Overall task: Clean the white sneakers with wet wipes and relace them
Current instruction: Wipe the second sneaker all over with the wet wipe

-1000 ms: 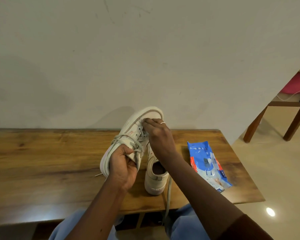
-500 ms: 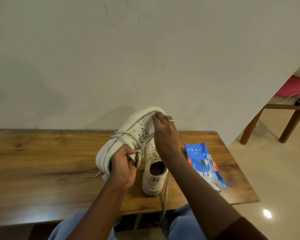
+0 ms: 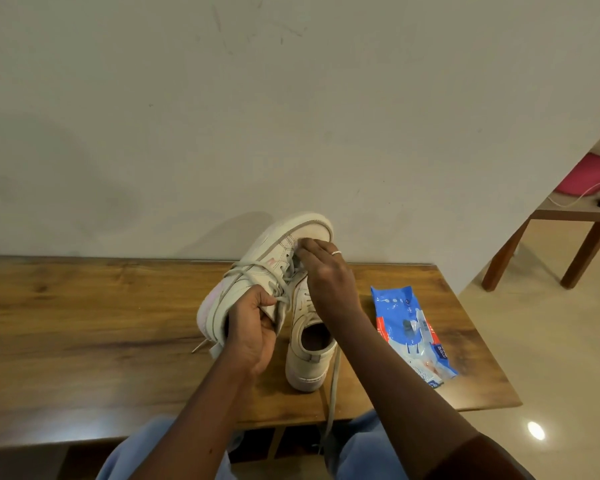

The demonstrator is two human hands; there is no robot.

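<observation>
Item: pair of white sneakers, part-way through the task. Held sneaker [image 3: 267, 268]: raised above the worktop [image 3: 84, 323] at centre, toe tilted up and away toward the wall [image 3: 291, 116], its grey lace [image 3: 278, 299] threaded through the eyelets, slack and untied, one tip trailing to the left. Second sneaker [image 3: 309, 351]: standing on the worktop just right of the first, heel toward the near edge, no lace visible in the part that shows. Loose lace [image 3: 333, 393]: running from beside that heel over the near edge and hanging down. Wet-wipes pack [image 3: 409, 334]: blue, lying flat at the right end, apart from both shoes; no wipe is out. Progress, by judgement: the work is at the unlacing stage; wiping looks not yet begun and relacing of both shoes remains. Left hand [image 3: 250, 327]: forearm reaching in from the near side, fingers curled round the collar and tongue of the held sneaker, bearing its weight. Right hand [image 3: 326, 271]: forearm crossing over the second sneaker, wrist bent down, fingertips drawn together in a pinch on the grey lace at the toe-end eyelets; a ring [image 3: 336, 252] on one finger.
</observation>
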